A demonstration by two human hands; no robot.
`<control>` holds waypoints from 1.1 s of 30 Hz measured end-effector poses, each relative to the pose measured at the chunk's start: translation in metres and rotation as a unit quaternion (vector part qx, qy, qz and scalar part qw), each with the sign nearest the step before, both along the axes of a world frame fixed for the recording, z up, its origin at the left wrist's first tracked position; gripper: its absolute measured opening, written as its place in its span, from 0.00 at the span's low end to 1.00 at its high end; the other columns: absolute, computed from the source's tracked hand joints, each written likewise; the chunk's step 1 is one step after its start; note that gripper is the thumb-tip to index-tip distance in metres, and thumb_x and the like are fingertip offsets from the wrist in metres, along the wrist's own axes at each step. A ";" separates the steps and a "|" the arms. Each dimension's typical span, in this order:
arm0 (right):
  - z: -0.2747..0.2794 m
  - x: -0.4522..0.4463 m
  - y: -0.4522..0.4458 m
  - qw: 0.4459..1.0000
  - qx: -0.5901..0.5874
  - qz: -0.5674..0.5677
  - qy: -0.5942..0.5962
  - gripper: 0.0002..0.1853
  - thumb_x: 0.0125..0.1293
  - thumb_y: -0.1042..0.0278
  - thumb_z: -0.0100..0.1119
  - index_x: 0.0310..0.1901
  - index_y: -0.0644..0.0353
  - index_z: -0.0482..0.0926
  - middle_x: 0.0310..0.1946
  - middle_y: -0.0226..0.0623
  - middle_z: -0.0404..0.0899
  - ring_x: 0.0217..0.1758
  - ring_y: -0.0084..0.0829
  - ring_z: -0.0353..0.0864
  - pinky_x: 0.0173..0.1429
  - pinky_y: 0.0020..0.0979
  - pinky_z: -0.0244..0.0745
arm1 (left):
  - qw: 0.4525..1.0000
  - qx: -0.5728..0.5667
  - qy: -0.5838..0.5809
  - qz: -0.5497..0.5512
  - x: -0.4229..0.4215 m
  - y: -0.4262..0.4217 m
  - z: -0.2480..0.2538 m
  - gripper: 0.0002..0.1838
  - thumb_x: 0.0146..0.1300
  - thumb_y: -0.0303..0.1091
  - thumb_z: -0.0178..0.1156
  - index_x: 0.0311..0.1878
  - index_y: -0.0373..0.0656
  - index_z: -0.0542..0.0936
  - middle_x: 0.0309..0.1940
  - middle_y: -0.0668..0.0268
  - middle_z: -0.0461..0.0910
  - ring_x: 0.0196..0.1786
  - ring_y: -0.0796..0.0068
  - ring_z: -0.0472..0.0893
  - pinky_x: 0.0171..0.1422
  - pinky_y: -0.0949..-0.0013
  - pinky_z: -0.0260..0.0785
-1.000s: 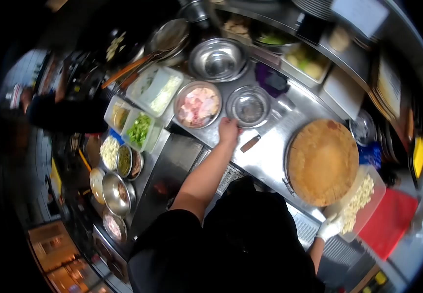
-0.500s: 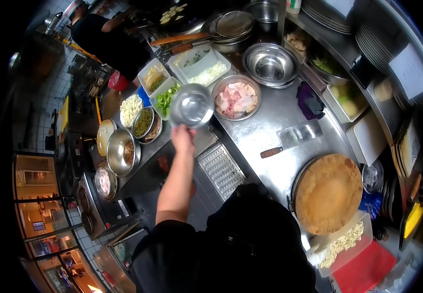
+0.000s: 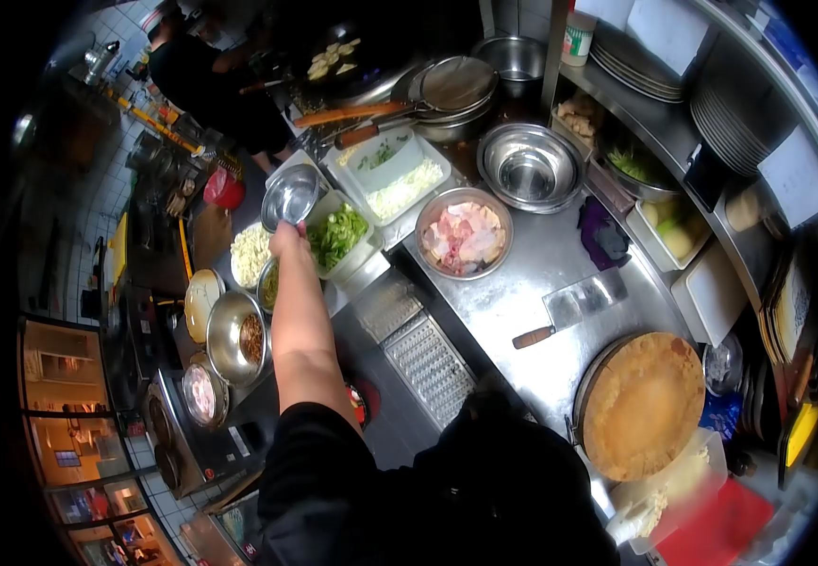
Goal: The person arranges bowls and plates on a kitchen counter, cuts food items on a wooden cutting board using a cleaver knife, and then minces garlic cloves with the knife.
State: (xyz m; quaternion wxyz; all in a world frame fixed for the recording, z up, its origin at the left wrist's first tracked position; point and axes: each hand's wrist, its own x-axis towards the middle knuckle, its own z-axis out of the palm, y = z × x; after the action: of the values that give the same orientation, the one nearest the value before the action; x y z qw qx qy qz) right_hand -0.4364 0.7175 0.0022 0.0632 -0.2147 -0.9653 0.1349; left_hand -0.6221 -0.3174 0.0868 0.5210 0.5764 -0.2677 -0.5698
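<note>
My left hand [image 3: 288, 238] grips the near rim of a small steel bowl [image 3: 290, 194], held over the prep containers on the left. Close to it are a clear tub of chopped green vegetable [image 3: 336, 236] and a bowl of pale chopped pieces [image 3: 249, 255]. At the lower right my right hand [image 3: 628, 521], in a white glove, is smeared at the near end of a clear container [image 3: 687, 486] with pale pieces. Its fingers cannot be made out. Beside that container is the round wooden chopping block [image 3: 643, 406].
A cleaver [image 3: 581, 300] lies on the steel counter [image 3: 484, 302], with a bowl of raw meat [image 3: 466, 236] and nested steel bowls [image 3: 530, 165] behind. Shelves with plates [image 3: 730, 123] line the right. Another person [image 3: 206, 85] stands at the upper left, near a wok.
My left hand has lifted the small steel bowl off the counter and carried it left over the prep containers. My right hand remains by the container of pale pieces.
</note>
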 end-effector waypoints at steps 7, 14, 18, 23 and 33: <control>0.077 -0.024 -0.065 0.989 -0.122 -0.080 -0.026 0.34 0.75 0.60 0.63 0.76 0.67 0.67 0.76 0.57 0.68 0.80 0.53 0.65 0.83 0.49 0.57 | 0.964 -0.030 -0.009 -0.265 -0.010 -0.067 -0.042 0.12 0.72 0.27 0.57 0.52 0.28 0.79 0.43 0.53 0.84 0.35 0.63 0.86 0.36 0.63 0.85; 0.088 -0.084 -0.048 0.995 0.027 -0.027 0.096 0.37 0.70 0.63 0.66 0.78 0.59 0.65 0.77 0.60 0.64 0.81 0.62 0.59 0.84 0.54 0.56 | 0.908 -0.183 -0.111 -0.361 -0.005 0.002 -0.110 0.10 0.75 0.27 0.54 0.51 0.30 0.79 0.43 0.54 0.84 0.39 0.62 0.85 0.48 0.59 0.85; 0.118 -0.150 -0.026 0.985 0.021 0.009 0.170 0.33 0.67 0.71 0.66 0.74 0.60 0.70 0.73 0.61 0.68 0.79 0.64 0.63 0.82 0.53 0.60 | 0.857 -0.135 -0.082 -0.490 0.014 0.207 -0.084 0.10 0.81 0.31 0.54 0.59 0.40 0.73 0.48 0.57 0.83 0.42 0.69 0.83 0.46 0.68 0.78; 0.137 -0.255 0.014 0.950 0.102 0.183 0.231 0.29 0.63 0.79 0.62 0.68 0.59 0.77 0.69 0.56 0.75 0.75 0.59 0.70 0.78 0.51 0.69 | 0.732 -0.150 -0.129 -0.652 0.024 0.432 -0.054 0.13 0.80 0.31 0.58 0.61 0.35 0.79 0.50 0.60 0.84 0.46 0.71 0.86 0.46 0.68 0.82; 0.139 -0.323 0.136 0.941 0.019 0.315 -0.124 0.06 0.53 0.72 0.64 0.33 0.58 0.85 0.36 0.50 0.86 0.42 0.56 0.85 0.49 0.48 0.80 | 0.560 -0.298 -0.226 -0.739 0.065 0.557 -0.026 0.10 0.79 0.23 0.55 0.56 0.29 0.80 0.48 0.61 0.80 0.45 0.72 0.86 0.50 0.69 0.81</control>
State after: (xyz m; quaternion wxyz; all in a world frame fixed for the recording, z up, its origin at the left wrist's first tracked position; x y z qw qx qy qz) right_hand -0.7597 0.8531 0.1410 -0.0987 0.0861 -0.9861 0.1017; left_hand -0.5568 0.2393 0.0605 -0.0182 0.0987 -0.8633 -0.4946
